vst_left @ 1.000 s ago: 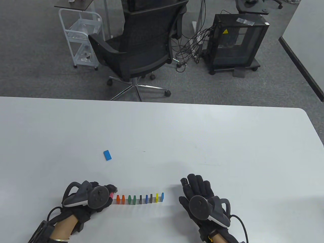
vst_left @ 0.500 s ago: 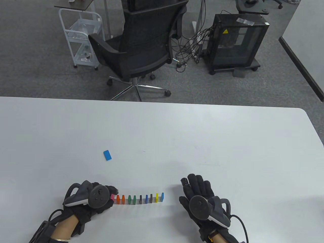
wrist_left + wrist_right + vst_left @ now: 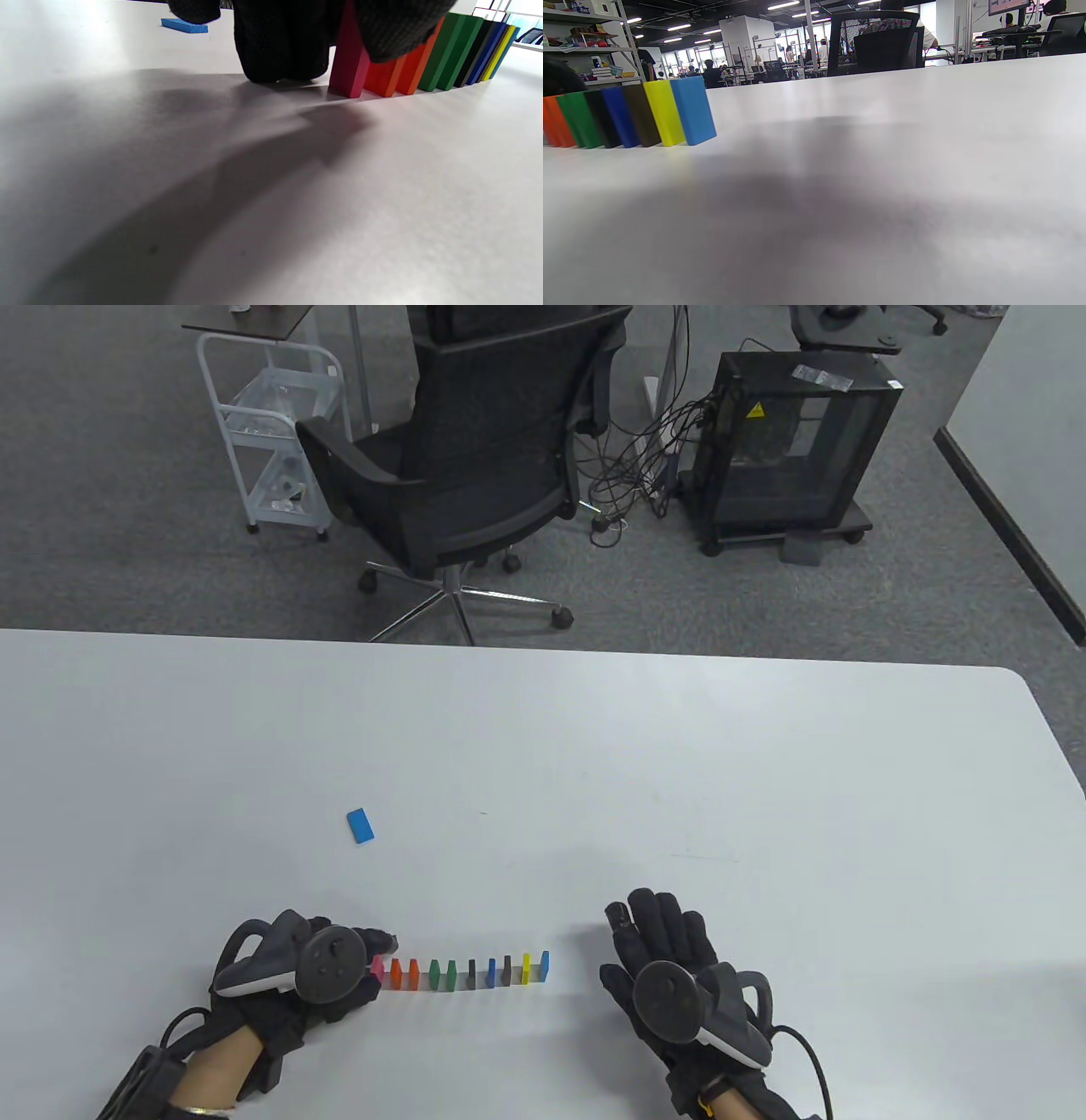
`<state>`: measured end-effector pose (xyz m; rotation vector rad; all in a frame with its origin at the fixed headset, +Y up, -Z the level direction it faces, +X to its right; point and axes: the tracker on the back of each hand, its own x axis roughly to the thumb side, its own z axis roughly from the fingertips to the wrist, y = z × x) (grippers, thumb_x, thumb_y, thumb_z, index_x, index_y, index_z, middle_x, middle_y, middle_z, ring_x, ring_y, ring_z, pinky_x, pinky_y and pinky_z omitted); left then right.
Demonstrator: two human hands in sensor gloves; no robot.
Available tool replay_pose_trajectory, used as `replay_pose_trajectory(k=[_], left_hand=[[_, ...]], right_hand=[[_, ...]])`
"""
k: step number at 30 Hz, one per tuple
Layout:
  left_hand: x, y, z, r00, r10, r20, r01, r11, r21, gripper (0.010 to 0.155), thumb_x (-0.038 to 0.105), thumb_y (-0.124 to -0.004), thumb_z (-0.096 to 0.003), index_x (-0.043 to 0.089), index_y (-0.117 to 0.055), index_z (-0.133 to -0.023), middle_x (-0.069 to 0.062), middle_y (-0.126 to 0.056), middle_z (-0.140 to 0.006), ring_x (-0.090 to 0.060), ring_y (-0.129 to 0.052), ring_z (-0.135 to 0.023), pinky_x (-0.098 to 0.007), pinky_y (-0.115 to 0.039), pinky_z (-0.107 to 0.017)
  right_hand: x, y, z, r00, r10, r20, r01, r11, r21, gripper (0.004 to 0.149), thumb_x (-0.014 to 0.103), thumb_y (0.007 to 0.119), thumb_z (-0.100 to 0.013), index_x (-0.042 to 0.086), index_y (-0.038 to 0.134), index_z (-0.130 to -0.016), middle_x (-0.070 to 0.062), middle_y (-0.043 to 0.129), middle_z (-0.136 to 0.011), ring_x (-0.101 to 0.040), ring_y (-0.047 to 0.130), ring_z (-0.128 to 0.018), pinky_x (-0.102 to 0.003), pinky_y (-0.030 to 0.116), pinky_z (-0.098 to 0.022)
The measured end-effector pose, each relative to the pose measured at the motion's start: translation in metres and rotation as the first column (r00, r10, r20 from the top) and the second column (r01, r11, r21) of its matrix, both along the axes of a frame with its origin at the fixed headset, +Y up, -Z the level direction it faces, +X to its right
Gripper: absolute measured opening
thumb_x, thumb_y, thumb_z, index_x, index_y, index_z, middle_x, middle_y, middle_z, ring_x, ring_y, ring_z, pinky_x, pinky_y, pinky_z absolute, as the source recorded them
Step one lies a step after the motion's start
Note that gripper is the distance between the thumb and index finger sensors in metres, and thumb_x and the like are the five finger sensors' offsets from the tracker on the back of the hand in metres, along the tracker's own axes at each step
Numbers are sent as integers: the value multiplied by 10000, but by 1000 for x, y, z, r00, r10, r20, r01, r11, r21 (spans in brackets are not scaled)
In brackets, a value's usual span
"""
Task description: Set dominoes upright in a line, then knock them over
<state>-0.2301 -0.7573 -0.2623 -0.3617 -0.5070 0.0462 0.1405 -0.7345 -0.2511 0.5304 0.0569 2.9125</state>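
Observation:
A row of several upright dominoes (image 3: 462,972) runs left to right near the table's front edge, from pink (image 3: 377,965) to light blue (image 3: 545,965). My left hand (image 3: 379,952) is at the row's left end. In the left wrist view its fingers (image 3: 275,46) and thumb close round the standing pink domino (image 3: 348,72), which is close beside the orange one (image 3: 384,76). My right hand (image 3: 653,929) lies flat on the table right of the row, fingers straight, apart from the light blue domino (image 3: 693,110). One blue domino (image 3: 361,825) lies flat farther back.
The white table (image 3: 679,780) ends at a far edge with a rounded right corner. Beyond it on the floor are a black office chair (image 3: 475,466), a white cart (image 3: 271,432) and a black cabinet (image 3: 789,441).
My left hand has drawn slightly to the left, and more of the pink domino shows at the row's end. The right hand and the other dominoes have not moved.

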Motion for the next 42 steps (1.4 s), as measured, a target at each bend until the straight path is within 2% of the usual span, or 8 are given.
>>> replay_pose_trajectory(k=[15, 21, 25, 28, 31, 33, 37, 42], left_hand=[[0, 0, 0, 1000, -4, 4, 4, 1000, -12, 699, 477, -719, -648, 148, -487, -1221, -59, -781, -1145, -264, -813, -1001, -531, -519, -868], [-2, 4, -3, 1000, 11, 17, -9, 997, -80, 721, 510, -707, -652, 145, -486, -1232, -96, -753, -1180, -299, -796, -1033, -544, -526, -865], [-8, 14, -5, 999, 38, 3, -37, 997, -72, 710, 536, -695, -650, 155, -529, -1226, -110, -752, -1187, -307, -805, -1041, -552, -535, -862], [-16, 27, -11, 996, 69, -64, -71, 997, -29, 673, 536, -667, -663, 165, -570, -1217, -117, -760, -1186, -320, -802, -1039, -549, -535, -860], [-21, 36, -25, 979, 19, -205, -6, 998, 60, 632, 508, -627, -678, 149, -623, -1199, -132, -796, -1159, -336, -821, -1010, -540, -555, -845], [-25, 39, -41, 959, -11, -282, 44, 993, 114, 621, 500, -635, -674, 145, -651, -1184, -133, -819, -1140, -334, -844, -986, -534, -575, -835], [-29, 38, -77, 920, -79, -385, 104, 994, 44, 612, 502, -635, -673, 150, -658, -1174, -130, -835, -1117, -317, -876, -954, -517, -605, -818], [-21, 27, -120, 874, -197, -445, 211, 977, -18, 610, 499, -657, -667, 149, -658, -1168, -124, -855, -1092, -302, -916, -915, -502, -642, -797]], right_hand=[[0, 0, 0, 1000, 5, -1, -5, 1000, -8, 686, 493, 469, -580, 171, 399, -1182, -132, 228, -1203, -392, 283, -1113, -518, 227, -808], [-1, -1, 0, 1000, 9, -3, -9, 1000, -13, 684, 492, 469, -580, 171, 401, -1181, -131, 229, -1203, -392, 283, -1112, -517, 227, -809], [-2, -1, 0, 1000, 11, -4, -11, 1000, -16, 686, 492, 469, -580, 169, 401, -1181, -132, 229, -1203, -393, 282, -1113, -518, 227, -808], [-2, 0, 1, 1000, 9, -2, -9, 1000, -14, 687, 493, 469, -580, 170, 399, -1182, -133, 229, -1203, -393, 282, -1112, -518, 227, -808], [-2, 0, 1, 1000, 10, -1, -10, 1000, -14, 688, 493, 468, -580, 168, 399, -1182, -133, 228, -1203, -393, 282, -1112, -517, 227, -808], [-2, 0, 0, 1000, 12, 0, -12, 1000, -17, 687, 494, 468, -580, 169, 399, -1182, -132, 228, -1203, -393, 282, -1112, -518, 227, -808], [-1, 1, 0, 1000, 8, 10, -8, 1000, -15, 691, 498, 474, -579, 169, 399, -1182, -133, 228, -1203, -393, 282, -1112, -518, 227, -808], [1, 1, -1, 1000, 5, 17, -5, 1000, -13, 689, 498, 474, -579, 171, 402, -1181, -132, 229, -1203, -391, 282, -1113, -518, 226, -808]])
